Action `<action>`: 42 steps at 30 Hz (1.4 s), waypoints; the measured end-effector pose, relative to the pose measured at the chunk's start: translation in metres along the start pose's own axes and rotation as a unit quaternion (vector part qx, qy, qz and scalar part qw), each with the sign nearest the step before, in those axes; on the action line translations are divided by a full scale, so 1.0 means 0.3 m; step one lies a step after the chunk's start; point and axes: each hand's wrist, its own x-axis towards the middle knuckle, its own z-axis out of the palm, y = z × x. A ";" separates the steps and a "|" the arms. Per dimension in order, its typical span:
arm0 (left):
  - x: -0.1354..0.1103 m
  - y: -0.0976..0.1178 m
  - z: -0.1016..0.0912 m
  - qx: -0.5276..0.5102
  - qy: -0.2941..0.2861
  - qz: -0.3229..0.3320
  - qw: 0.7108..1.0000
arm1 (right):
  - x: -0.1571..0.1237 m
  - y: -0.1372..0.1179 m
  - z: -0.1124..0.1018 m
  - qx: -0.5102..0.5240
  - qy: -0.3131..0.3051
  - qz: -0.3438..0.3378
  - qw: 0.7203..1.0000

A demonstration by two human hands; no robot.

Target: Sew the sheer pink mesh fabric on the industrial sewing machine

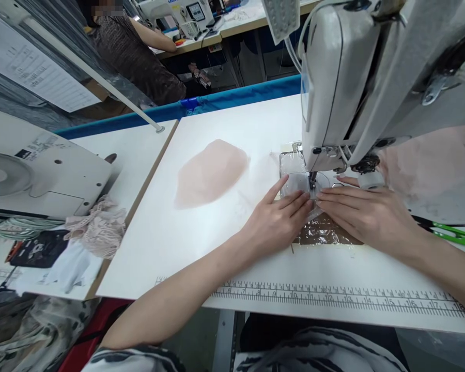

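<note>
My left hand lies palm down with fingers stretched, just left of the presser foot of a white sewing machine. On the other side, my right hand also rests flat, its fingers extended toward the needle area. Between and under the fingertips is a thin, sheer, whitish piece of fabric, largely covered by the hands. Neither hand is closed around anything. A pale pink sheer fabric piece lies flat on the white table to the left.
Green-handled scissors and more pink sheer fabric lie at the right. A printed ruler runs along the front edge. Another machine and a pale fabric bundle stand left. A person sits beyond the blue cloth edge.
</note>
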 end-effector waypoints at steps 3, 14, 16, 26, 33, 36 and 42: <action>0.001 -0.006 0.003 -0.003 0.002 0.000 1.000 | -0.003 0.002 0.004 -0.002 -0.003 0.004 1.000; 0.016 -0.029 0.003 -0.021 -0.006 -0.014 1.000 | 0.004 0.006 0.010 -0.017 -0.012 0.030 0.999; 0.018 -0.032 0.007 -0.018 0.000 -0.015 1.000 | 0.000 0.007 0.014 -0.016 -0.021 0.037 0.999; 0.028 -0.044 0.025 -0.024 -0.001 -0.021 0.999 | -0.025 0.012 0.040 0.015 -0.055 0.078 0.995; 0.028 -0.047 0.035 -0.017 0.006 -0.024 1.000 | -0.021 0.015 0.041 0.028 -0.066 0.103 0.992; 0.028 -0.046 0.036 -0.012 0.008 -0.022 1.000 | -0.014 0.015 0.036 0.016 -0.056 0.096 0.994; 0.026 -0.048 0.024 -0.038 0.027 -0.049 0.998 | 0.004 0.008 0.031 0.008 -0.029 0.076 0.997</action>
